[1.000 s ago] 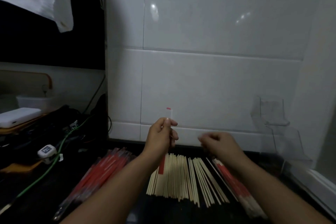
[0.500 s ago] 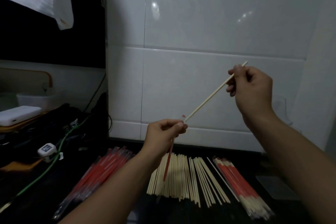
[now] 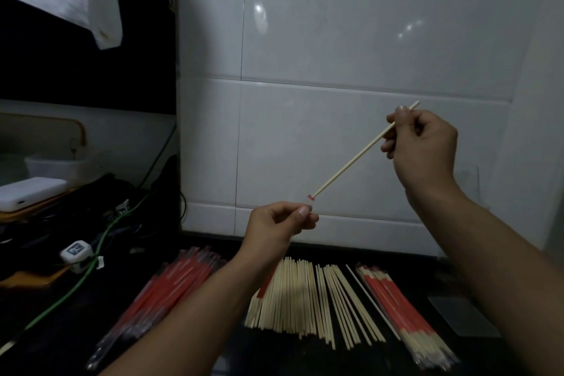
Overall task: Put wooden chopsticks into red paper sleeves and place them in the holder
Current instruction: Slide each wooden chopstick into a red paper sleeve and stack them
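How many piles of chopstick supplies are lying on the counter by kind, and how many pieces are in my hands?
Bundles of red sleeves: 1
Heaps of bare chopsticks: 1
Bundles of sleeved chopsticks: 1
Chopsticks held, right hand: 1
Sleeves held, left hand: 1
Total: 5

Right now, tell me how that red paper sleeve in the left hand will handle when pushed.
Probably floppy: the red paper sleeve hangs thin below the left hand. Likely very light, since a pinch holds it. Its mouth may crumple if the chopstick enters crooked.
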`<control>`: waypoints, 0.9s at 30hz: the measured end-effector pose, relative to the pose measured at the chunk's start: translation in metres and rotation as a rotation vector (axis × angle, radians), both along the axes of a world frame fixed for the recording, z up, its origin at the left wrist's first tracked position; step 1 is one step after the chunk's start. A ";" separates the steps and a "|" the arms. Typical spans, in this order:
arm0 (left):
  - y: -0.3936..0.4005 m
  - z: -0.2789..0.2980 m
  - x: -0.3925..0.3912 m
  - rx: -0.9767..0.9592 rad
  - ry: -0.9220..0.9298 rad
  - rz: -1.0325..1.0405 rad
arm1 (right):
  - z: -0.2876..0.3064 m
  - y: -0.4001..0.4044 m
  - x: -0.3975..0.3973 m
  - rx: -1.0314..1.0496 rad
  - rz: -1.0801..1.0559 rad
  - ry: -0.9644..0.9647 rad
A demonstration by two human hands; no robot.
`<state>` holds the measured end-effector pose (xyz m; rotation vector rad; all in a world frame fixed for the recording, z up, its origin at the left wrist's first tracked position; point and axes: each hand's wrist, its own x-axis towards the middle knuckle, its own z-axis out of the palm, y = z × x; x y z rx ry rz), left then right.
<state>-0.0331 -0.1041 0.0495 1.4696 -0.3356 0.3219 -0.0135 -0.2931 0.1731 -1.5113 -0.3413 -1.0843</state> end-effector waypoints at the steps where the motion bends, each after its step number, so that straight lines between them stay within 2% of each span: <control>1: 0.000 0.000 0.000 -0.001 0.000 -0.002 | -0.001 0.000 0.001 -0.005 0.002 0.003; 12: -0.001 0.001 0.000 0.007 0.002 -0.019 | -0.010 0.005 0.003 -0.108 0.082 0.067; 15: -0.003 0.002 -0.002 0.019 0.017 -0.026 | -0.017 0.012 -0.001 -0.257 0.168 0.179; 19: -0.005 0.003 -0.003 0.002 0.037 -0.042 | -0.029 0.017 -0.007 -0.565 0.271 0.387; 20: -0.006 0.003 -0.003 -0.005 0.041 -0.041 | -0.031 0.017 -0.008 -0.589 0.250 0.382; 24: -0.005 0.002 -0.003 -0.054 0.058 -0.039 | -0.037 0.014 -0.011 -0.598 0.162 0.163; 27: -0.003 0.001 -0.002 -0.064 0.075 -0.043 | -0.042 0.014 -0.011 -0.928 0.131 0.184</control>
